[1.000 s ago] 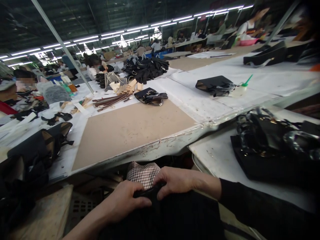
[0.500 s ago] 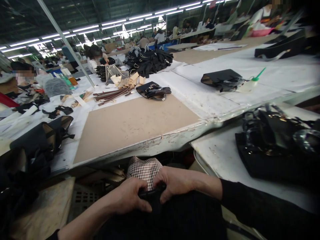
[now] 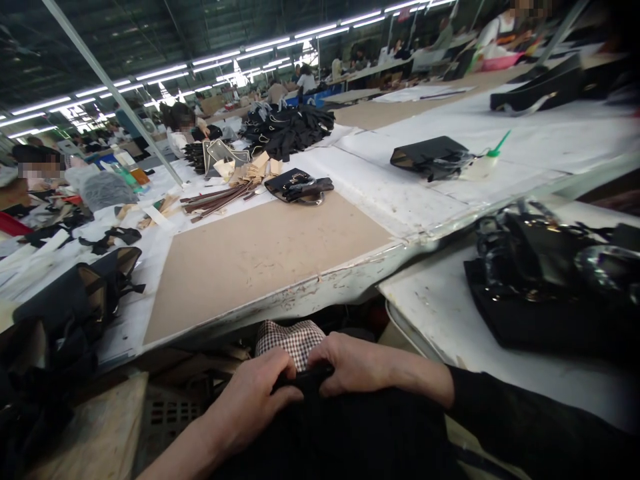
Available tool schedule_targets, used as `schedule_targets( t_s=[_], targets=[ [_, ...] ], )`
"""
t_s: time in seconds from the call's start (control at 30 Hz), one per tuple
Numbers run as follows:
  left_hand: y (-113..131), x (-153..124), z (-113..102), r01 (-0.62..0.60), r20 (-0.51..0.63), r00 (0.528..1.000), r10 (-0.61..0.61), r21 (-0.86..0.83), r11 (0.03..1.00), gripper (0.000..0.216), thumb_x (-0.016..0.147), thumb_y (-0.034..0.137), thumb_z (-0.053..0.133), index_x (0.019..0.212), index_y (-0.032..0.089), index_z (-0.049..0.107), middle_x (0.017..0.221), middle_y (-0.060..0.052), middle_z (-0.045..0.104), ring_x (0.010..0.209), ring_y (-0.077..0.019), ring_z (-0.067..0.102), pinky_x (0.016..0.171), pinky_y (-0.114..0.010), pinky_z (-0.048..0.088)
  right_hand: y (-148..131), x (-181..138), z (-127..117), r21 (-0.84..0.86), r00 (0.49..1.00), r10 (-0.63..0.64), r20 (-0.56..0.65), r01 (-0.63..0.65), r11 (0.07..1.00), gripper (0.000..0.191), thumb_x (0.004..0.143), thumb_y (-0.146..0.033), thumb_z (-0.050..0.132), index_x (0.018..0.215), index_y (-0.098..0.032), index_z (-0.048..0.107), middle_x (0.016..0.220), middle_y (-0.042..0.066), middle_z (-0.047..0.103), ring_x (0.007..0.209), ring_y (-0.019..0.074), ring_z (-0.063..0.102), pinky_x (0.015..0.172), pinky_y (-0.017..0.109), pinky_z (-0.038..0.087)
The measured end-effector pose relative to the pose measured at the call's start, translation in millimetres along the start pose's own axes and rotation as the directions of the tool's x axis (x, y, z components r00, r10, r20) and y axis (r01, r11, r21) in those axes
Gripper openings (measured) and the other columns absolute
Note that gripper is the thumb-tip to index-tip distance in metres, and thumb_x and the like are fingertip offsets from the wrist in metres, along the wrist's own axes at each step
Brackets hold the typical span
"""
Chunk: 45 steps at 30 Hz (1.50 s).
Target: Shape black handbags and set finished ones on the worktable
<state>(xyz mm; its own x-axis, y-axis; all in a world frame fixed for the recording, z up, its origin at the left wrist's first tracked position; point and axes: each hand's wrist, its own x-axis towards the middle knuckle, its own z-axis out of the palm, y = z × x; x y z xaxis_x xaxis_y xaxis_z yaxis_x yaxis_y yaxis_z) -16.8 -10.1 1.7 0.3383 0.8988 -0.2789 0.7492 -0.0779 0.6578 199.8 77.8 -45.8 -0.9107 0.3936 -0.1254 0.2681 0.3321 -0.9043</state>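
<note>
Low in the head view, both hands are over my lap on a black piece (image 3: 311, 388) with a thick upper edge. Against the dark clothing its outline is lost, so its kind is unclear. My left hand (image 3: 257, 393) pinches the edge from the left, thumb on the near side. From the right, my right hand (image 3: 353, 363) pinches the same edge, its thumb pointing down and its fingers curled behind. A narrow gap separates the two hands. Just beyond them lies brown-and-white checked cloth (image 3: 290, 340).
In front is a worktable with a tan board (image 3: 265, 260). A black handbag (image 3: 295, 185) lies at its back edge, near brown strips (image 3: 215, 200). More black bags (image 3: 80, 293) stand left; wrapped black bags (image 3: 540, 273) lie on the right table. A green-tipped bottle (image 3: 493, 160) stands farther back.
The view has shifted slightly, so the table's contents sit a little farther left. Both hands keep hold of the black edge; the left wrist has turned slightly and its forearm shows farther right.
</note>
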Motion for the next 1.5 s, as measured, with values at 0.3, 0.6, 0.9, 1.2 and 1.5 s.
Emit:
schedule_targets(
  t_s=[0.3, 0.6, 0.9, 1.2, 1.5],
  targets=[
    [-2, -2, 2, -0.044, 0.000, 0.999, 0.044, 0.042, 0.998, 0.011, 0.088, 0.016, 0.068, 0.091, 0.023, 0.059, 0.098, 0.001, 0.063, 0.090, -0.0174, 0.059, 0.077, -0.024, 0.040, -9, -1, 0, -0.044, 0.999, -0.035, -0.026, 0.034, 0.998, 0.023, 0.067, -0.010, 0.076, 0.089, -0.018, 0.075, 0.073, -0.006, 0.062, 0.063, 0.0108, 0.050, 0.063, 0.021, 0.039],
    [-5, 0, 5, -0.075, 0.025, 0.997, 0.074, 0.058, 0.995, 0.010, 0.087, 0.015, 0.070, 0.085, 0.021, 0.063, 0.097, 0.001, 0.065, 0.088, -0.0159, 0.060, 0.079, -0.023, 0.041, -7, -1, -1, -0.010, 0.999, -0.042, 0.009, 0.042, 0.999, 0.015, 0.074, -0.013, 0.075, 0.088, -0.017, 0.075, 0.073, -0.006, 0.063, 0.066, 0.0116, 0.053, 0.066, 0.020, 0.042],
    [-4, 9, 7, 0.084, 0.010, 0.996, -0.084, -0.101, 0.991, 0.011, 0.081, 0.019, 0.070, 0.071, 0.018, 0.065, 0.081, 0.003, 0.067, 0.080, -0.0151, 0.060, 0.071, -0.023, 0.038, 4, -2, -2, 0.088, 0.998, -0.034, 0.045, 0.030, 0.996, 0.016, 0.081, -0.022, 0.074, 0.096, -0.017, 0.078, 0.072, -0.005, 0.061, 0.069, 0.0127, 0.056, 0.063, 0.021, 0.041],
    [0, 15, 9, 0.250, -0.070, 0.966, -0.249, 0.005, 0.968, 0.018, 0.078, 0.030, 0.068, 0.067, 0.017, 0.066, 0.066, 0.003, 0.065, 0.067, -0.0149, 0.057, 0.059, -0.025, 0.032, 4, -5, -2, 0.191, 0.997, -0.072, 0.037, 0.063, 0.979, 0.014, 0.086, -0.027, 0.072, 0.080, -0.015, 0.071, 0.065, -0.007, 0.052, 0.063, 0.0099, 0.047, 0.058, 0.020, 0.036],
    [-3, 10, 8, 0.222, -0.070, 0.972, -0.225, -0.042, 0.974, 0.021, 0.076, 0.031, 0.073, 0.076, 0.020, 0.055, 0.065, 0.007, 0.056, 0.064, -0.0132, 0.049, 0.057, -0.024, 0.028, 4, -9, -2, 0.097, 0.986, -0.164, 0.024, 0.161, 0.982, 0.020, 0.094, -0.025, 0.061, 0.080, -0.014, 0.069, 0.067, -0.005, 0.053, 0.061, 0.0095, 0.047, 0.059, 0.021, 0.037]
  ],
)
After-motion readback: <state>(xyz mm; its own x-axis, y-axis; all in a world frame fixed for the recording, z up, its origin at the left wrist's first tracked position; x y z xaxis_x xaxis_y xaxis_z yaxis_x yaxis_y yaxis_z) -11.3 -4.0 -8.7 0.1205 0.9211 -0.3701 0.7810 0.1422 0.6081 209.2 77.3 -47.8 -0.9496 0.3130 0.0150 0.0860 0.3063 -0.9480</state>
